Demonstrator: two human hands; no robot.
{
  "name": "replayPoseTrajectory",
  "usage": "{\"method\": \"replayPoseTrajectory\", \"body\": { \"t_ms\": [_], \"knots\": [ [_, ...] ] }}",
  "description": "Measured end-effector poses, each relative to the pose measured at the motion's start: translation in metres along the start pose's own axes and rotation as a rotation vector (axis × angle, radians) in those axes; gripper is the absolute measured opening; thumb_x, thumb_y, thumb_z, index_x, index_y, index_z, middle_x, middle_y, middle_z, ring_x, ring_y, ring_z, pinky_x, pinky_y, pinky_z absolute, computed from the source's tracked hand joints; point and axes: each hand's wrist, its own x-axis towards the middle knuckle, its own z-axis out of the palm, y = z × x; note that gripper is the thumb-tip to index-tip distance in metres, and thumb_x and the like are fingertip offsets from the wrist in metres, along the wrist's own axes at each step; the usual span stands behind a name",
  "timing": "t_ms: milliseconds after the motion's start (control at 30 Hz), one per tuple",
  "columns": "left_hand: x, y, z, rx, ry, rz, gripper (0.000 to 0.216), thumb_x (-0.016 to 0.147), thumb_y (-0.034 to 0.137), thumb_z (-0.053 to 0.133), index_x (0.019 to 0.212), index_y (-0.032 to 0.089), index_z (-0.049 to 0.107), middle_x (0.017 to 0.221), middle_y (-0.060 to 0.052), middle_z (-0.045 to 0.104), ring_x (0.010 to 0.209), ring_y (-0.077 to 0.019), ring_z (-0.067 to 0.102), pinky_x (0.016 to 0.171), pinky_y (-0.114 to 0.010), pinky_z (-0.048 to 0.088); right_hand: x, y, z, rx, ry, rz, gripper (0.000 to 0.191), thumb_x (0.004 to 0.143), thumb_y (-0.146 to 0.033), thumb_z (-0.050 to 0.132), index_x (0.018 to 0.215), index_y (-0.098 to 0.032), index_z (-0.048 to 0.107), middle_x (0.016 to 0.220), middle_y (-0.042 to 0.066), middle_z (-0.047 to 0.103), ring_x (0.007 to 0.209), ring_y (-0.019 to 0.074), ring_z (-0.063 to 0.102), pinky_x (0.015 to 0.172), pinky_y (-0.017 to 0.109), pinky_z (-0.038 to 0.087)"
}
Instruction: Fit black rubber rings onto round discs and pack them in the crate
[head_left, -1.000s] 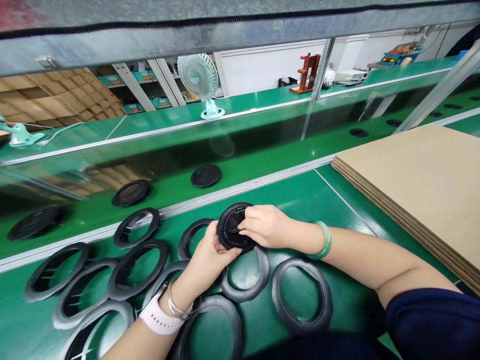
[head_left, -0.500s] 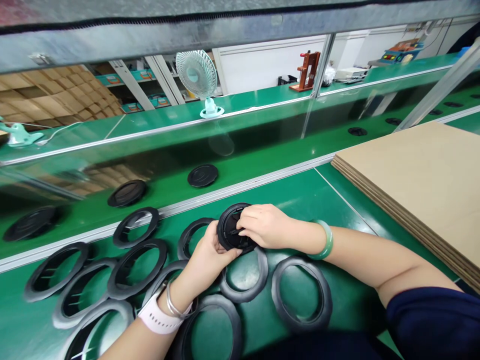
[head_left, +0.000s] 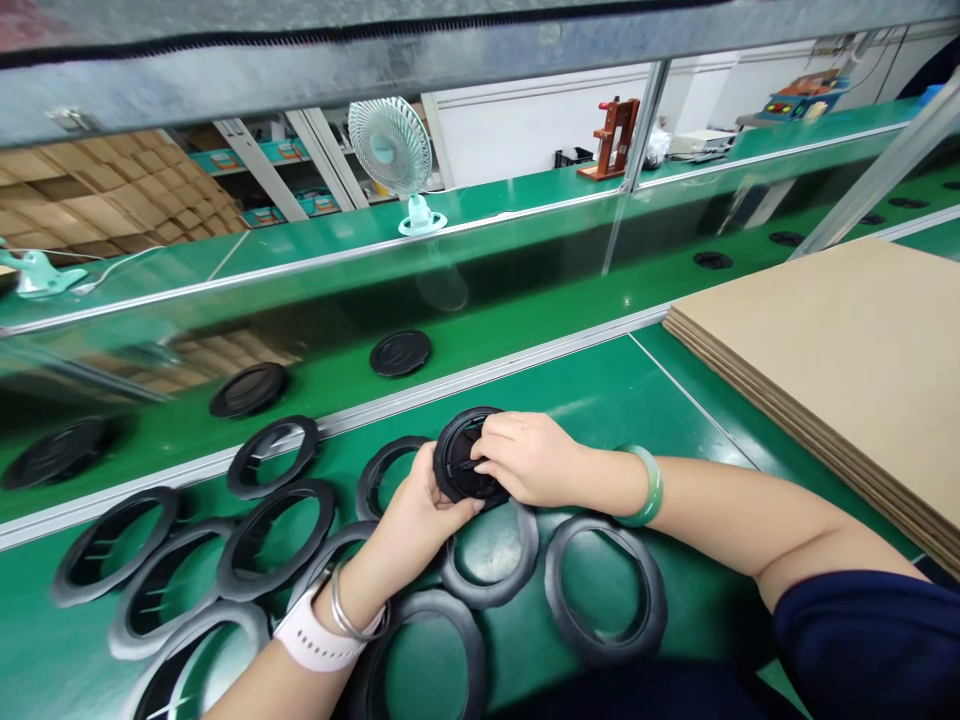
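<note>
My left hand (head_left: 416, 510) is closed around the left and lower edge of a round black plastic part (head_left: 448, 452), thumb along its near rim, and holds it tilted above the bench. The fingers of my right hand (head_left: 529, 460) are pinched together over the inside of this part. A small dark piece shows at their tips, partly hidden, and I cannot tell whether it is loose or belongs to the part. Just below my hands lies a black ring (head_left: 491, 592); another ring (head_left: 556, 580) rests to its right. Several more rings (head_left: 319, 515) spread across the left side.
Beyond the bench's metal rail (head_left: 480, 374), a green conveyor belt (head_left: 517, 325) carries several black discs (head_left: 400, 353). A stack of brown boards (head_left: 832, 330) lies at the right. Past the clear panel stands a mint-green fan (head_left: 390, 150). A metal beam (head_left: 480, 55) crosses overhead.
The near discs on the belt have shifted slightly left. Both hands keep nearly the same hold on the round part, with only a slight movement of the right hand.
</note>
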Motion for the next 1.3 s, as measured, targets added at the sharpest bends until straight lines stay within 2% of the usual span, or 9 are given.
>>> {"method": "replayPoseTrajectory", "body": {
  "t_ms": [300,400,533,667,767,900,1033,1133,1300],
  "knots": [
    [0.001,-0.001,-0.001,-0.013,0.008,0.002,0.06,0.069,0.023,0.079,0.116,0.023,0.042,0.106,-0.002,0.062,0.094,-0.0212,0.066,0.082,-0.035,0.056,0.001,-0.002,0.0,0.002,0.004,-0.004,0.013,0.096,-0.023,0.051,0.094,-0.014,0.06,0.089,0.009,0.059,0.084,0.021,0.055,0.078,0.034,0.049],
    [0.0,0.0,0.001,-0.032,0.005,0.005,0.061,0.069,0.023,0.079,0.117,0.022,0.042,0.108,-0.003,0.063,0.096,-0.0214,0.066,0.083,-0.036,0.056,0.001,-0.002,0.001,-0.036,-0.02,-0.016,0.015,0.096,-0.022,0.052,0.102,-0.013,0.062,0.092,0.01,0.061,0.087,0.0217,0.057,0.082,0.035,0.049],
    [0.0,0.002,0.002,-0.054,0.011,-0.002,0.063,0.069,0.023,0.079,0.118,0.022,0.042,0.11,-0.004,0.065,0.098,-0.0224,0.068,0.084,-0.037,0.056,0.003,-0.003,0.003,-0.125,-0.092,-0.016,0.03,0.096,-0.02,0.054,0.123,-0.007,0.056,0.098,0.013,0.062,0.09,0.0228,0.057,0.083,0.036,0.05],
    [-0.001,0.001,0.003,-0.052,0.007,-0.011,0.062,0.069,0.023,0.079,0.118,0.023,0.041,0.104,-0.003,0.066,0.089,-0.0213,0.07,0.079,-0.036,0.058,0.006,-0.006,0.0,-0.171,-0.193,0.007,0.026,0.096,-0.018,0.053,0.118,-0.006,0.06,0.094,0.013,0.06,0.086,0.0237,0.057,0.076,0.037,0.049],
    [-0.001,0.004,0.004,-0.099,0.036,-0.006,0.06,0.068,0.02,0.08,0.114,0.023,0.041,0.099,0.0,0.065,0.082,-0.0188,0.07,0.074,-0.034,0.059,0.007,-0.005,-0.005,-0.101,-0.06,-0.012,0.024,0.097,-0.02,0.052,0.115,-0.009,0.063,0.096,0.013,0.06,0.093,0.0248,0.055,0.08,0.039,0.048],
    [0.0,0.009,0.006,-0.149,0.125,0.05,0.065,0.065,0.021,0.081,0.115,0.024,0.039,0.105,-0.002,0.064,0.085,-0.0195,0.07,0.076,-0.035,0.06,0.007,0.003,-0.005,0.146,0.279,0.288,0.029,0.099,-0.027,0.052,0.125,-0.017,0.058,0.115,0.013,0.057,0.11,0.0255,0.051,0.096,0.045,0.044],
    [-0.001,0.005,0.007,-0.156,0.098,0.078,0.076,0.067,0.024,0.081,0.127,0.026,0.034,0.132,-0.01,0.057,0.122,-0.0266,0.059,0.102,-0.043,0.05,0.007,0.014,0.012,0.535,0.229,0.626,0.016,0.091,-0.023,0.062,0.106,-0.017,0.063,0.101,0.006,0.061,0.095,0.0197,0.058,0.088,0.037,0.048],
    [-0.003,0.003,0.006,-0.146,0.031,0.072,0.089,0.066,0.029,0.084,0.134,0.026,0.028,0.14,-0.014,0.051,0.129,-0.0305,0.054,0.106,-0.048,0.047,0.009,0.016,0.021,0.648,0.213,0.741,0.013,0.083,-0.023,0.071,0.088,-0.016,0.06,0.087,0.001,0.06,0.083,0.017,0.056,0.076,0.03,0.047],
    [-0.008,0.011,0.002,-0.004,0.036,0.131,0.058,0.086,0.041,0.066,0.134,0.024,0.037,0.136,-0.01,0.056,0.128,-0.0274,0.053,0.108,-0.043,0.043,0.01,0.011,0.021,0.68,0.261,0.791,0.017,0.076,-0.017,0.073,0.078,-0.016,0.056,0.078,-0.003,0.056,0.075,0.0144,0.053,0.068,0.025,0.041]
  ]
}}
